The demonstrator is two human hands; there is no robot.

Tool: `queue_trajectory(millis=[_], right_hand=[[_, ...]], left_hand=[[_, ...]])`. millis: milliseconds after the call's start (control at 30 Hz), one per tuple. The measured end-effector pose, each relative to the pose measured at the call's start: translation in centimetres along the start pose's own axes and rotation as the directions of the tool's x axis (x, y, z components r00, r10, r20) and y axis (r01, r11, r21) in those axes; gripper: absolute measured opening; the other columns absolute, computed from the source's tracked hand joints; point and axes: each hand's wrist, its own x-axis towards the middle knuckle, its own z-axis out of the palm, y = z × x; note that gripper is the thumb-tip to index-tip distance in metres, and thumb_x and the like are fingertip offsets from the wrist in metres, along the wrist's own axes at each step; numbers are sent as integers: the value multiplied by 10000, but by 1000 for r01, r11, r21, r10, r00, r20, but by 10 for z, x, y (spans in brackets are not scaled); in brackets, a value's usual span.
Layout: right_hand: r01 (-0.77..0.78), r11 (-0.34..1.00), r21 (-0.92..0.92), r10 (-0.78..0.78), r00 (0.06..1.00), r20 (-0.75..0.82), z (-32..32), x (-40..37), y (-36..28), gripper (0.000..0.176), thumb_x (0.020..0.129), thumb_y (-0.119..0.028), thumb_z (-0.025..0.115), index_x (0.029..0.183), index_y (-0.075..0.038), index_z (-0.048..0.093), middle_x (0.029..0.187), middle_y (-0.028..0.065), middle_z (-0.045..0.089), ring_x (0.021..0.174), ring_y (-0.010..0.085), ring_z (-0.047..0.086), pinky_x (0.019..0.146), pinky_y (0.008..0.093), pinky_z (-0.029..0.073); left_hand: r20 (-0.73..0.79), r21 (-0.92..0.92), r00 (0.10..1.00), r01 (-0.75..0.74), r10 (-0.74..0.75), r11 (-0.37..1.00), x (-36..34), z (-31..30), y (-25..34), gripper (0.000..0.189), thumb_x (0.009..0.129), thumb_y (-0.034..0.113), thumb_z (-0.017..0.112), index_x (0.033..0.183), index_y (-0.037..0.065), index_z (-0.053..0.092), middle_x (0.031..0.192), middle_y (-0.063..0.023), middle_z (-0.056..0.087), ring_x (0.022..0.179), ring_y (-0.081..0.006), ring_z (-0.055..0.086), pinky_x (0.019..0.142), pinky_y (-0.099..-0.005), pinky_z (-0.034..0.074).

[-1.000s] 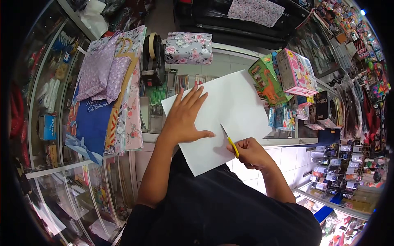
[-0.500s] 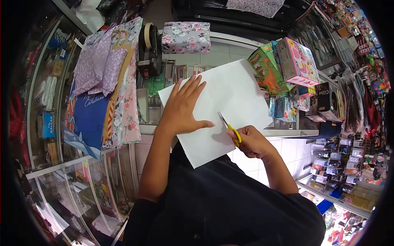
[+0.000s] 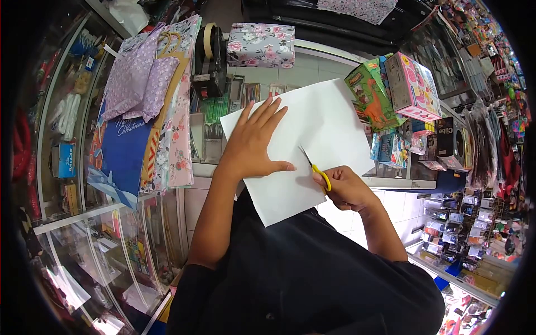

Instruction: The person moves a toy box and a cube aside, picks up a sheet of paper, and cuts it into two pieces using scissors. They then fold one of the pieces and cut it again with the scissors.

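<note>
A large white sheet of paper (image 3: 329,123) lies tilted on the glass counter, its near corner hanging over the edge toward my body. My left hand (image 3: 254,142) rests flat on the sheet's left part, fingers spread and thumb stretched to the right. In my right hand (image 3: 347,188), at the paper's near right edge, is a pair of scissors (image 3: 322,177) with yellow handles. Their narrow blades point up and left over the middle of the sheet, and look closed or nearly so.
Left of the paper lie gift bags (image 3: 131,131) and floral wrapping sheets (image 3: 180,134). Behind are a black tape dispenser (image 3: 209,78) and a flower-wrapped box (image 3: 261,44). A green dinosaur bag (image 3: 371,92) and a pink toy box (image 3: 413,86) stand by the sheet's right side.
The view has shifted slightly, so most things sit a little to the right. My left hand stays flat on the paper, and the scissors remain in my right hand, blades looking narrower.
</note>
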Motion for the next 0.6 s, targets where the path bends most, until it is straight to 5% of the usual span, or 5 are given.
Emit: queue_trajectory(millis=[500, 600], right_hand=[[-4, 999, 51, 2, 999, 36, -2, -1, 5, 443, 984, -389, 765, 710, -85, 595, 497, -88, 374, 348, 26, 253, 346, 235, 167], [-13, 999, 47, 11, 1000, 29, -3, -1, 5, 444, 982, -385, 769, 709, -80, 596, 497, -81, 384, 346, 31, 259, 345, 239, 170]], left_hand=[[-9, -11, 1000, 22, -22, 1000, 0, 0, 3, 1263, 583, 600, 933, 1588, 62, 388, 1669, -145, 366, 1576, -299, 280, 1319, -507, 134], [7, -1, 1000, 13, -13, 1000, 1, -2, 3, 1255, 619, 675, 885, 1573, 27, 389, 1664, -166, 361, 1588, -282, 250, 1318, -510, 124]])
